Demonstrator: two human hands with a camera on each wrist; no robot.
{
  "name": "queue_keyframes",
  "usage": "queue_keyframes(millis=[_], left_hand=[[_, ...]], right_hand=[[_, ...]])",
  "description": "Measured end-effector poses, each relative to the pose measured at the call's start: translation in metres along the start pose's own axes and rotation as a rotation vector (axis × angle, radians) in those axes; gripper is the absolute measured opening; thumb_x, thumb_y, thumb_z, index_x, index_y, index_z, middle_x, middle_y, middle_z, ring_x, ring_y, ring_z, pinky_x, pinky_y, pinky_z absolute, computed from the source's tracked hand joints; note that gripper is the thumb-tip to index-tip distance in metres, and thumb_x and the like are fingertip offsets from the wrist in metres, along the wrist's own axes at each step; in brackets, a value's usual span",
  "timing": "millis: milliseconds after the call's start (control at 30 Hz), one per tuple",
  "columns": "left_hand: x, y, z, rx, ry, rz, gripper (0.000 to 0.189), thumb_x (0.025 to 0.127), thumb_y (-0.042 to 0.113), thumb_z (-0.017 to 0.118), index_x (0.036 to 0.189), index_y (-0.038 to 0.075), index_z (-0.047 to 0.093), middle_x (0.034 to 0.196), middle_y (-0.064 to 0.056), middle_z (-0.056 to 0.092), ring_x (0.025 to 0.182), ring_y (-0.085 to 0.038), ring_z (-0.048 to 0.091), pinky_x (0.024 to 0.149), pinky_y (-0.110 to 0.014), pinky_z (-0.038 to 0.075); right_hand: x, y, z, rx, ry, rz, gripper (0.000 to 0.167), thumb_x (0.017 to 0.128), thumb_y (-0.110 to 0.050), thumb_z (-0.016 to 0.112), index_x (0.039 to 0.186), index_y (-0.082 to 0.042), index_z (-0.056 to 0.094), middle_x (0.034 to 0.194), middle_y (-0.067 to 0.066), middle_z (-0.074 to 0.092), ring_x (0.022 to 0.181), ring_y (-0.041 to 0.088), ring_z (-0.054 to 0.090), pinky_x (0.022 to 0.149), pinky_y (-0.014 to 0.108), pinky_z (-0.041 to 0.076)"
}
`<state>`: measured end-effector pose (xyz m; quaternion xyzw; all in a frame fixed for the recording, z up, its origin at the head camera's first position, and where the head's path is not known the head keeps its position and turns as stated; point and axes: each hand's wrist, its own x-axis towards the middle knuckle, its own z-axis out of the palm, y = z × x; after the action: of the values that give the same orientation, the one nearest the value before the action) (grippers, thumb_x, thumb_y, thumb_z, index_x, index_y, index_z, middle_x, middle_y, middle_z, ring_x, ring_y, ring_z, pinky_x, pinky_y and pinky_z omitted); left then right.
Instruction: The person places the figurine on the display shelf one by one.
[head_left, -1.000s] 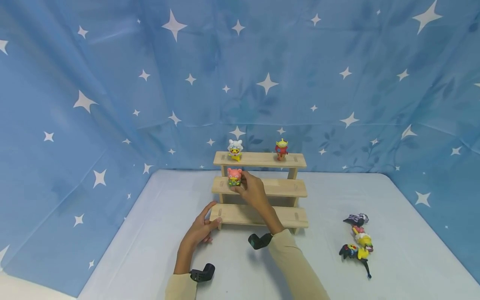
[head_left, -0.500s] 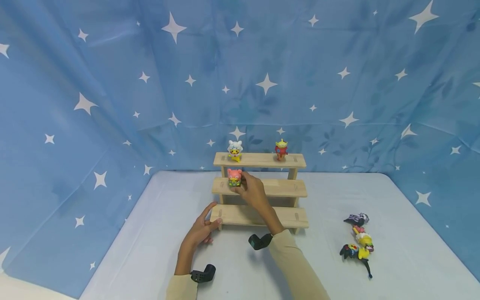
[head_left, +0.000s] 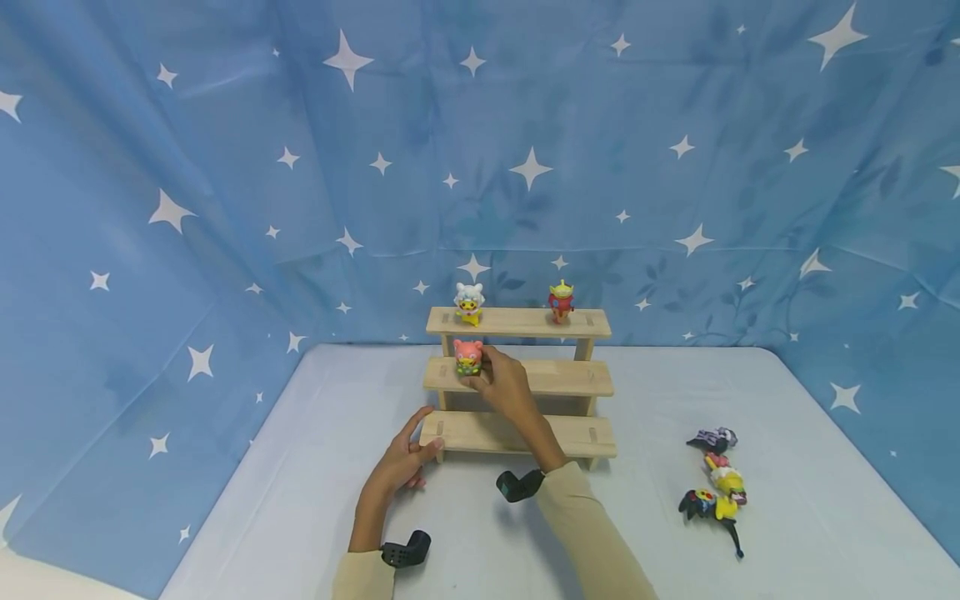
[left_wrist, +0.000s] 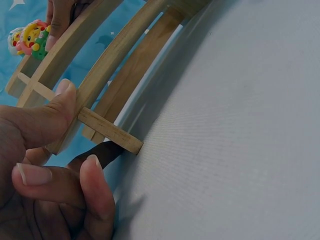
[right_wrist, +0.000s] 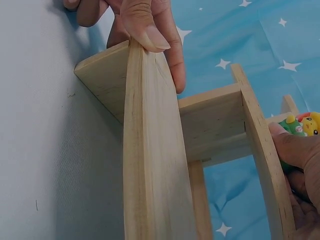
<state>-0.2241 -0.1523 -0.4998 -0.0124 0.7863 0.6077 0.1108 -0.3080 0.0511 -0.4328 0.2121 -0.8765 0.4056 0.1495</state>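
Figurine with pink hood point(head_left: 468, 357) stays pinched in the right hand point(head_left: 506, 382), seemingly unreleased, while the left hand point(head_left: 402, 458) grips the pale wooden three-tiered stand point(head_left: 472, 430).

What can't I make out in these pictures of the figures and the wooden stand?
Head view: part of the middle shelf, hidden by the right hand.
Head view: fine details of the figures lying at the right, too small.
Left wrist view: part of the white-hooded figure, behind the pink-hooded figure.
Right wrist view: the rest of the pink-hooded figure, cut off by the right edge and partly covered by the right hand.
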Motion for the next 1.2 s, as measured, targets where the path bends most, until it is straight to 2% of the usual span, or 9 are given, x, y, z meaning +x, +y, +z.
queue_keyframes(millis=[133,367,633,833,1000,1100,1200], left_hand=[[0.000,-0.002,0.003,0.001,-0.007,0.001,0.075,0.092,0.033,0.068,0.154,0.030,0.027,0.054,0.003,0.043,0.040,-0.009,0.033,0.044,-0.024,0.040],[-0.001,-0.003,0.004,-0.028,-0.020,-0.007,0.074,0.093,0.030,0.068,0.154,0.030,0.027,0.058,0.001,0.047,0.040,-0.008,0.033,0.045,-0.024,0.041],[0.000,-0.006,0.008,0.003,-0.016,-0.011,0.074,0.093,0.030,0.067,0.154,0.029,0.026,0.056,0.001,0.045,0.039,-0.009,0.033,0.044,-0.025,0.041],[-0.002,-0.004,0.006,0.008,-0.001,-0.004,0.072,0.094,0.028,0.066,0.154,0.028,0.026,0.055,0.002,0.042,0.039,-0.011,0.032,0.044,-0.026,0.041],[-0.001,0.001,0.002,0.003,-0.002,0.001,0.072,0.093,0.027,0.067,0.154,0.029,0.028,0.052,0.003,0.039,0.040,-0.011,0.033,0.045,-0.026,0.042],[0.000,0.003,-0.001,-0.005,-0.010,0.007,0.072,0.093,0.026,0.067,0.153,0.030,0.028,0.051,0.004,0.038,0.039,-0.009,0.033,0.045,-0.025,0.042],[0.002,0.002,-0.003,-0.019,-0.029,0.012,0.072,0.094,0.025,0.066,0.154,0.028,0.026,0.049,0.005,0.038,0.038,-0.009,0.032,0.044,-0.025,0.041]], right_hand=[[-0.005,0.004,-0.002,-0.004,0.005,0.000,0.063,0.081,-0.025,0.081,0.132,0.002,0.056,0.120,0.016,0.068,0.114,0.030,0.064,0.103,0.044,0.047],[-0.014,0.011,-0.011,0.051,0.020,-0.034,0.061,0.079,-0.019,0.082,0.131,0.002,0.056,0.122,0.016,0.067,0.112,0.028,0.066,0.097,0.038,0.051],[-0.027,0.017,-0.018,0.093,0.047,-0.037,0.053,0.081,-0.012,0.080,0.126,0.003,0.058,0.121,0.017,0.068,0.110,0.029,0.067,0.095,0.037,0.053],[-0.036,0.020,-0.025,0.224,0.094,-0.059,0.038,0.084,-0.004,0.075,0.119,0.008,0.062,0.105,0.018,0.071,0.099,0.030,0.070,0.085,0.033,0.057],[-0.043,0.019,-0.034,0.249,0.174,-0.093,0.019,0.089,-0.006,0.070,0.105,0.005,0.068,0.088,0.014,0.073,0.081,0.026,0.072,0.076,0.031,0.059],[-0.047,0.020,-0.040,0.252,0.210,-0.068,0.014,0.092,-0.010,0.068,0.101,-0.001,0.071,0.081,0.010,0.073,0.074,0.022,0.071,0.071,0.026,0.057],[-0.054,0.022,-0.046,0.289,0.225,-0.032,0.014,0.094,-0.014,0.066,0.100,-0.004,0.073,0.076,0.010,0.072,0.071,0.027,0.069,0.067,0.023,0.056]])
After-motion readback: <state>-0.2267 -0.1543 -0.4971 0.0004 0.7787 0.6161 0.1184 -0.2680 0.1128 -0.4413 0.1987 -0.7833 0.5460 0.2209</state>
